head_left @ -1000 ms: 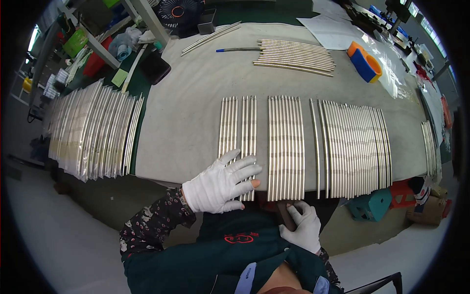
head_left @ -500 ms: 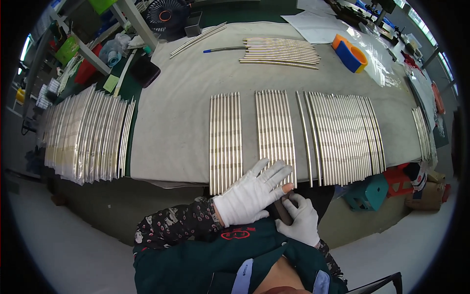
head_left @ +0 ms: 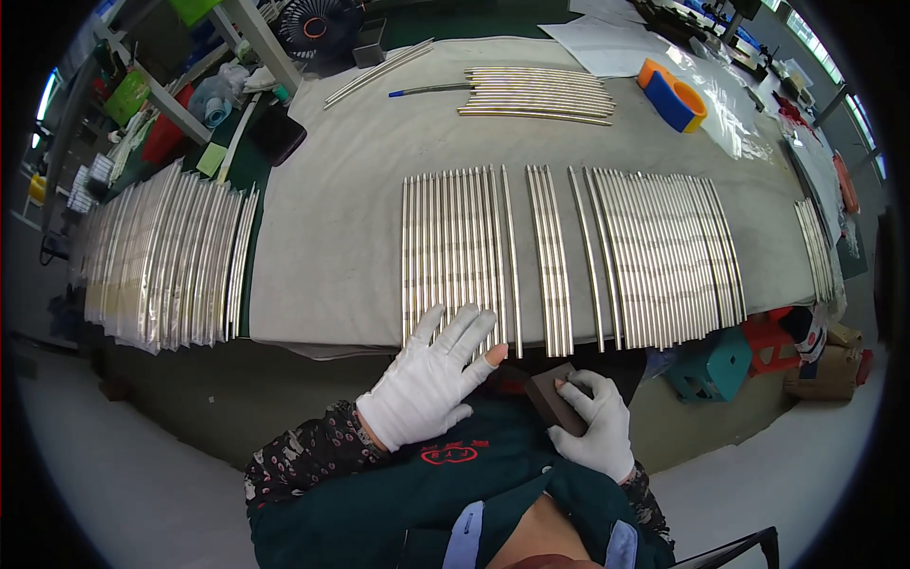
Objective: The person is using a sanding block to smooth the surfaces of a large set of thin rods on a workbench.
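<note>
My left hand (head_left: 424, 387), in a white glove with one bare digit tip, has its fingers spread over the near ends of a row of thin silvery metal rods (head_left: 450, 242). Just right of that row lies a single rod (head_left: 513, 266), then a narrow group of rods (head_left: 549, 256). In my gloved right hand (head_left: 601, 423) is a dark brown rectangular block (head_left: 555, 399), gripped in front of my body below the table edge. Farther right, a lone rod (head_left: 587, 251) lies beside a wide row of rods (head_left: 668, 261).
The rods rest on a grey cloth-covered table (head_left: 327, 223). Plastic-wrapped rods (head_left: 156, 261) lie at the left. At the back are more rods (head_left: 538, 97), a blue-tipped pen (head_left: 427, 90) and an orange-and-blue tape-like ring (head_left: 674, 95). A teal stool (head_left: 713, 368) stands below right.
My left hand has moved left, and most rods of the middle group now lie against the left row. My right hand has shifted slightly right, showing more of the block.
</note>
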